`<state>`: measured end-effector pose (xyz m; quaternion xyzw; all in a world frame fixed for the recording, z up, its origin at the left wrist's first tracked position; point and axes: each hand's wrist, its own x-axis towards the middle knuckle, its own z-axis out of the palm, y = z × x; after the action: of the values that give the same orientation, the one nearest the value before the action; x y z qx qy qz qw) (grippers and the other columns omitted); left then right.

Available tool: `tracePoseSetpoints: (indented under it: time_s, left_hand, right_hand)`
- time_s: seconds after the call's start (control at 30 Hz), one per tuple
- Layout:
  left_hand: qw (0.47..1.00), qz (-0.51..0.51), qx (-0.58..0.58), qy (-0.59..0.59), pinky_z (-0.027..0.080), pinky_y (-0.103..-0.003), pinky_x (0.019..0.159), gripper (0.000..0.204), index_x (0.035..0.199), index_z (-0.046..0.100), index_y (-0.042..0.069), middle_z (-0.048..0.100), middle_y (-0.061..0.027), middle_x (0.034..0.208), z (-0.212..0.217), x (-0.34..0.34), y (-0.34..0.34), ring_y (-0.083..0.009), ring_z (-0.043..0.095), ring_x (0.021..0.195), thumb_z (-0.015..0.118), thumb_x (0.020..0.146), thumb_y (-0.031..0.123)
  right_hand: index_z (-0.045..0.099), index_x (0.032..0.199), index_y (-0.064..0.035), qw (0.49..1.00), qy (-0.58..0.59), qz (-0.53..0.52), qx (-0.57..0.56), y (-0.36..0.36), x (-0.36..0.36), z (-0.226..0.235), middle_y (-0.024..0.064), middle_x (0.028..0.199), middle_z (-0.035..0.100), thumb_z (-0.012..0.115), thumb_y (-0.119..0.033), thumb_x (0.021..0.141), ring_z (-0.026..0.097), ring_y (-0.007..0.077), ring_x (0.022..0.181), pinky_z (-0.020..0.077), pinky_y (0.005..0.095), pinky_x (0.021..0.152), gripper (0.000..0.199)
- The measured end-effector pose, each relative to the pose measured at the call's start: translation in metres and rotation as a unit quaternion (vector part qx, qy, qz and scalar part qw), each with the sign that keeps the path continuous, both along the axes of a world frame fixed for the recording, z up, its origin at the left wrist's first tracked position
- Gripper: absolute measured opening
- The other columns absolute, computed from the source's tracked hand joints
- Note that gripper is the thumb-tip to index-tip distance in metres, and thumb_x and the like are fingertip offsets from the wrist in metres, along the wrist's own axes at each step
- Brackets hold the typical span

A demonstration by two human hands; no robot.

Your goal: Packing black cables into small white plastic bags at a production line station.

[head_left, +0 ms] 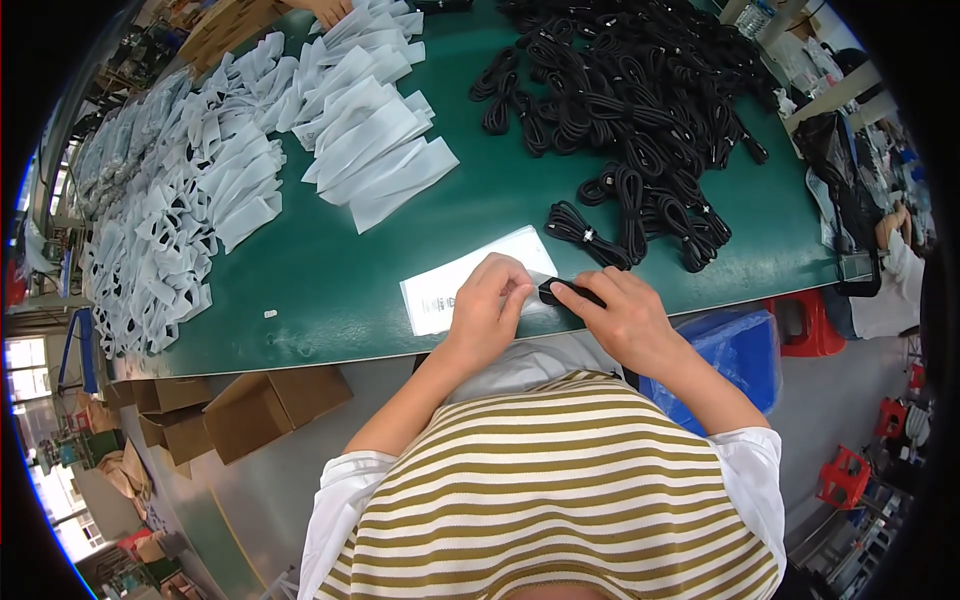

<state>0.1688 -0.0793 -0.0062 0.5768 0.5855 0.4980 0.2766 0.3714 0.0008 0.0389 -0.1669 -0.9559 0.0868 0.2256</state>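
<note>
Near the front edge of the green table, my left hand (490, 305) pinches the corner of a white translucent plastic bag at the top of a flat stack of bags (430, 298). My right hand (628, 318) is closed around a black bundled cable (578, 291), whose end meets the bag's lifted edge by my left fingers. Most of that bundle lies under my right fingers, and I cannot tell how far it is inside the bag. Just beyond my right hand lie several coiled black cables (631, 205) tied in bundles.
A big heap of black cables (640, 90) covers the table's far right. Filled white bags (370, 140) spread over the far left, where another person's hand (328, 10) shows. Below the edge are cardboard boxes (270, 405), a blue lined bin (735, 355) and a red stool (812, 325).
</note>
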Motion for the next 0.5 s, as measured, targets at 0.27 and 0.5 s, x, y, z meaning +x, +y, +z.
tracePoseSetpoints:
  time_s: [0.27, 0.5]
  left_hand:
    - [0.998, 0.049, 0.022, 0.024, 0.05, -0.027, 0.071, 0.009, 0.089, 0.061, -0.001, 0.061, -0.0091, 0.089, 0.002, -0.005, -0.003, -0.0164, 0.06, 0.077, 0.067, 0.085, -0.005]
    - [0.998, 0.044, 0.005, 0.054, 0.05, -0.028, 0.072, 0.009, 0.09, 0.061, -0.001, 0.062, -0.0101, 0.086, 0.004, -0.002, -0.001, -0.018, 0.061, 0.076, 0.068, 0.085, -0.003]
  right_hand:
    - [0.058, 0.111, -0.0003, 0.988, 0.018, -0.126, -0.087, 0.003, 0.018, 0.049, 0.0136, 0.099, 0.059, 0.077, 0.001, 0.073, 0.063, 0.03, 0.083, 0.052, 0.0394, 0.068, 0.042]
    - [0.055, 0.113, 0.0005, 0.984, 0.013, -0.104, -0.141, 0.013, -0.017, 0.028, 0.0138, 0.099, 0.058, 0.077, 0.0, 0.072, 0.062, 0.0328, 0.087, 0.05, 0.0414, 0.071, 0.046]
